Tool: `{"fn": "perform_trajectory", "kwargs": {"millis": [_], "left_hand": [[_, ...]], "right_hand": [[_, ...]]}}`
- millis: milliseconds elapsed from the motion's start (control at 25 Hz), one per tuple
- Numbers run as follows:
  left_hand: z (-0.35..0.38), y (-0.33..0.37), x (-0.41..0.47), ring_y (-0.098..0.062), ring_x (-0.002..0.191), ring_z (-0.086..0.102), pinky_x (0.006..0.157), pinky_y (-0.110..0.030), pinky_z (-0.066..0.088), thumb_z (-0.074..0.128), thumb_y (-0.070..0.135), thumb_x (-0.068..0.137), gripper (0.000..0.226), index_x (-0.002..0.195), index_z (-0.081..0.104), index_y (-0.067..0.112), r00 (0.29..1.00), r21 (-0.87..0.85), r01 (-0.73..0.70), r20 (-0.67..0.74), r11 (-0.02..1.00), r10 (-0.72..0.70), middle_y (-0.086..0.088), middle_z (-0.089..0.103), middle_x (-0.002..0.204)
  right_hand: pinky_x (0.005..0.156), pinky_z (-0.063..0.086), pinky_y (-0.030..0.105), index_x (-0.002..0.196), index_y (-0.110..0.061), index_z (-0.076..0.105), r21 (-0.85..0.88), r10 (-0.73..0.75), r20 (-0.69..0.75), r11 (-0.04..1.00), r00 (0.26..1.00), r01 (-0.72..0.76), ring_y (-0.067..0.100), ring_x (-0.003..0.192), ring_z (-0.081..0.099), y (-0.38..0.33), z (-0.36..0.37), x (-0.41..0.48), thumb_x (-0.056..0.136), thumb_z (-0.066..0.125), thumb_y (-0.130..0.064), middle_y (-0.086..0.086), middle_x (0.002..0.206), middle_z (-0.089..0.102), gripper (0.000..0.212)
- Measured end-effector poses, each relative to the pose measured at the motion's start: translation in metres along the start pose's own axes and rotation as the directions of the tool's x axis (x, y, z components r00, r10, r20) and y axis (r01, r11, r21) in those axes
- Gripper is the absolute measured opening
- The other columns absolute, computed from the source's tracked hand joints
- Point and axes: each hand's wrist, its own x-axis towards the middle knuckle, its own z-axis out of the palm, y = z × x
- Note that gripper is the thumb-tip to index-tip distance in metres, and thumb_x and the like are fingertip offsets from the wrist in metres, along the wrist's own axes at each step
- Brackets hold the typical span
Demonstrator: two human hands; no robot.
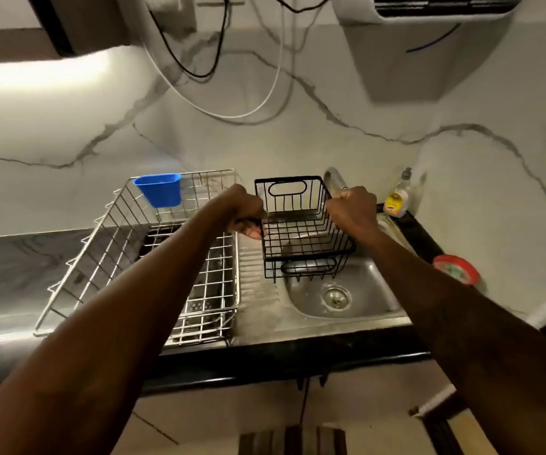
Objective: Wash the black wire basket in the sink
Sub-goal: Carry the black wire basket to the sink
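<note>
Here at the sink (368,292) — black wire basket (301,232) in tight grip of left hand (248,212), right hand (353,209).

- L arm bare, stretched fwd from lower left; L hand (248,215) w/ fingers curled on left side of black wire basket (301,224).
- R arm bare, in from lower right; R hand (352,208) knuckles up, fingers curled on right side.

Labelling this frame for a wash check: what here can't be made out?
Head view:
- Chrome tap: spout hidden behind the right hand gripping the black wire basket; water flow unclear.
- Clear soap bottle, yellow label: too small to read.
- Red round object, far right: blurred, unidentifiable.
</note>
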Motion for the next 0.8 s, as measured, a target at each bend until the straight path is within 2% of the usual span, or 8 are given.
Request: {"fn": "perform_trajectory", "kwargs": {"millis": [80,160,240,320,400,520,680,800], "left_hand": [[0.024,0.007,0.013,-0.027,0.067,0.076,0.058,-0.034,0.062,0.061,0.007,0.098,0.016,0.101,0.058,-0.008,1.000,-0.030,0.024,0.003,0.999,-0.024,-0.023,0.073,0.086],[0.048,0.012,0.031,-0.031,0.070,0.076,0.055,-0.034,0.061,0.060,0.006,0.098,0.017,0.106,0.058,-0.009,0.997,-0.018,0.076,0.025,0.997,-0.076,-0.025,0.074,0.089],[0.067,0.012,0.051,-0.029,0.063,0.075,0.048,-0.031,0.058,0.057,0.005,0.100,0.017,0.105,0.059,-0.011,0.991,0.012,0.123,0.058,0.992,-0.123,-0.025,0.073,0.088],[0.085,0.009,0.078,-0.027,0.057,0.073,0.046,-0.031,0.057,0.054,0.005,0.101,0.014,0.098,0.059,-0.008,0.983,0.022,0.159,0.093,0.987,-0.160,-0.024,0.073,0.081],[0.100,0.006,0.104,-0.024,0.054,0.072,0.046,-0.031,0.057,0.051,0.008,0.103,0.017,0.096,0.059,-0.005,0.966,0.050,0.205,0.149,0.978,-0.210,-0.020,0.072,0.072],[0.122,0.000,0.143,-0.024,0.055,0.072,0.048,-0.034,0.059,0.054,0.010,0.102,0.018,0.104,0.060,-0.007,0.954,0.066,0.243,0.166,0.968,-0.251,-0.022,0.071,0.079],[0.150,-0.009,0.181,-0.028,0.059,0.074,0.050,-0.035,0.059,0.060,0.009,0.099,0.023,0.112,0.058,-0.010,0.955,0.049,0.258,0.139,0.965,-0.262,-0.026,0.072,0.087],[0.171,-0.013,0.201,-0.031,0.065,0.075,0.055,-0.036,0.061,0.066,0.007,0.095,0.019,0.105,0.058,-0.008,0.958,0.037,0.271,0.085,0.962,-0.274,-0.026,0.073,0.082]], "right_hand": [[0.032,0.032,0.010,0.090,-0.006,0.071,-0.001,0.022,0.015,1.000,1.000,-0.022,0.009,0.049,0.059,0.021,-0.011,0.010,0.076,0.062,-0.019,0.002,0.064,0.063,0.021],[0.032,0.028,0.009,0.082,-0.005,0.067,0.026,0.047,0.020,0.999,0.999,-0.047,0.004,0.042,0.053,0.045,-0.016,0.022,0.076,0.061,-0.018,0.003,0.061,0.061,0.016],[0.036,0.035,0.012,0.072,-0.001,0.066,0.054,0.071,0.026,0.996,0.997,-0.072,0.003,0.035,0.051,0.070,-0.013,0.032,0.072,0.060,-0.017,0.011,0.054,0.062,0.018],[0.042,0.040,0.018,0.068,0.004,0.065,0.063,0.094,0.030,0.993,0.995,-0.096,0.011,0.039,0.052,0.094,-0.006,0.043,0.066,0.057,-0.018,0.018,0.056,0.064,0.023],[0.045,0.043,0.023,0.068,0.004,0.063,0.052,0.121,0.042,0.991,0.992,-0.123,0.016,0.042,0.054,0.116,0.003,0.057,0.063,0.054,-0.020,0.018,0.056,0.064,0.026],[0.047,0.051,0.036,0.063,0.001,0.059,-0.008,0.155,0.064,0.988,0.986,-0.155,0.025,0.049,0.062,0.147,0.017,0.085,0.062,0.052,-0.022,0.015,0.056,0.064,0.025],[0.054,0.036,0.029,0.054,-0.011,0.044,-0.156,0.169,0.111,0.976,0.979,-0.151,0.022,0.051,0.048,0.178,0.030,0.114,0.063,0.053,-0.018,0.005,0.054,0.050,0.014],[0.057,0.048,0.032,0.057,-0.006,0.055,-0.220,0.166,0.148,0.966,0.975,-0.132,0.026,0.053,0.054,0.205,0.041,0.132,0.063,0.051,-0.022,0.009,0.054,0.058,0.017]]}}
